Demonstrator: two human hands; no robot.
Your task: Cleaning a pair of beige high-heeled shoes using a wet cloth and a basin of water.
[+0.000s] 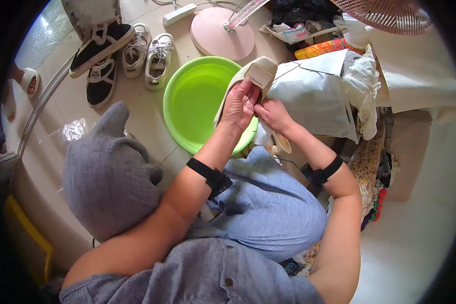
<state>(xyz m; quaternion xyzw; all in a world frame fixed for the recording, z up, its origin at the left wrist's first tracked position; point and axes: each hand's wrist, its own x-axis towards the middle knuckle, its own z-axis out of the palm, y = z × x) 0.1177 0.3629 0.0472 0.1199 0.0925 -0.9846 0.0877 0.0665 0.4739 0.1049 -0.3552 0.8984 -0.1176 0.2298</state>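
Observation:
My left hand holds a cream flat shoe over the right side of a lime-green plastic basin. A pale square piece with small print lies against the shoe's front part, by my left thumb. My right hand is closed at the shoe's near right edge, its fingertips partly hidden. What else it may pinch there cannot be made out. Just below my right hand, a second cream shoe shows partly beside my knee.
White sneakers and black-and-white shoes stand left of the basin. Beyond it are a pink round fan base and a white power strip. A white fabric bag sits right. Another person's sandalled foot is far left.

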